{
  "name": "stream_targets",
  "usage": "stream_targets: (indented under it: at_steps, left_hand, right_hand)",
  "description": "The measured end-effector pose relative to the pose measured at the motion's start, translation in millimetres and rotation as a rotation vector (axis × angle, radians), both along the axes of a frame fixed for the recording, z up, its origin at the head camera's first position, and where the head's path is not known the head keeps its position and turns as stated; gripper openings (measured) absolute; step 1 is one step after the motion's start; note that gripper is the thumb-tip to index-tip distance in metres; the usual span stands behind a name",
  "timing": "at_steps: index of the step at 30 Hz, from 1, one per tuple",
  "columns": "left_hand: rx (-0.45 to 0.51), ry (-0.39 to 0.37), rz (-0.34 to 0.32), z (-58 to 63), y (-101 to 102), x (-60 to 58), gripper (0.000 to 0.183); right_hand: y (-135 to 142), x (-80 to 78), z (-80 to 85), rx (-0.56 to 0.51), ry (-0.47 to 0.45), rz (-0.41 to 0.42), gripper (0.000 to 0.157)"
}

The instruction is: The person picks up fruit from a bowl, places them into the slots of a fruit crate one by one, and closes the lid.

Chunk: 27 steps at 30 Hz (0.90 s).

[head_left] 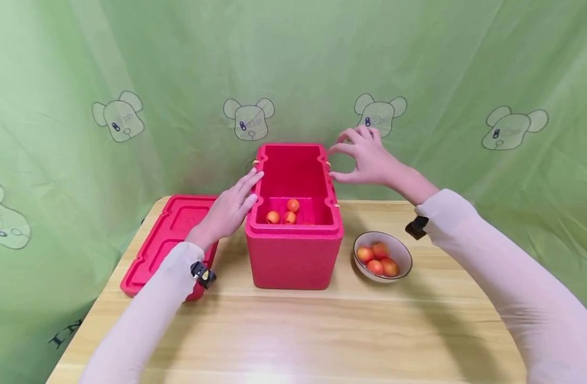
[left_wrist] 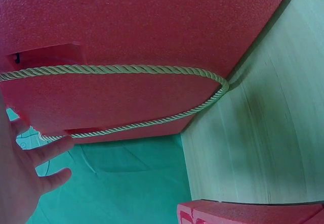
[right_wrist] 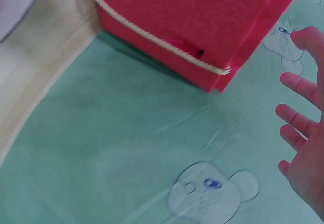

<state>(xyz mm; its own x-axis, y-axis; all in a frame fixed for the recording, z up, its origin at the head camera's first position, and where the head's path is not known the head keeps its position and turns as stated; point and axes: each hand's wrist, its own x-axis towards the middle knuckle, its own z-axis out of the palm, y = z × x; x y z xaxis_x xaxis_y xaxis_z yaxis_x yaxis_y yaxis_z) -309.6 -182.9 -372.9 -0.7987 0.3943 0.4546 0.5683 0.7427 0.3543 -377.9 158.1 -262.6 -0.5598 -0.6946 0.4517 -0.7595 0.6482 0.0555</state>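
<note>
A red lidless foam box stands on the table, with several small orange-red fruits lying on its floor. My left hand rests its extended fingers on the box's left rim. By the right rim, my right hand is held with fingers spread and slightly bent, gripping nothing; in the right wrist view it looks apart from the box wall. A twisted cord loops along the box's left side, and another cord runs along the right side.
The red lid lies on the table left of the box, partly under my left forearm. Right of the box stands a bowl holding several orange-red fruits. A green curtain with bear-head prints hangs behind the wooden table.
</note>
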Motion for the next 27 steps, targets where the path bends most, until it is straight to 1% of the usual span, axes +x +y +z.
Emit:
stream_targets:
  at_steps: [3, 7, 15, 20, 23, 27]
  left_hand:
    - [-0.003, -0.007, 0.006, 1.3, -2, 1.6, 0.057]
    - [0.001, -0.012, 0.009, 1.6, -5, 3.3, 0.058]
    - [0.024, -0.033, 0.005, -3.4, -5, 7.0, 0.059]
    - [0.02, -0.018, 0.003, -4.6, -5, 7.9, 0.058]
    - [0.015, -0.017, 0.003, -3.9, -4, 8.0, 0.058]
    - [0.012, -0.018, 0.001, -2.9, -3, 8.0, 0.057]
  right_hand:
    - [16, 5.7, -7.8, -0.018, 0.01, -0.004, 0.044]
    - [37, 15.4, -22.8, -0.025, -0.013, -0.01, 0.041]
    - [70, 37.3, -65.5, 0.05, -0.035, 0.002, 0.035]
    - [79, 50.0, -87.3, 0.092, -0.068, 0.002, 0.034]
    - [80, 56.2, -99.0, 0.129, -0.086, 0.022, 0.034]
    - [79, 61.1, -113.0, 0.175, -0.078, 0.054, 0.035]
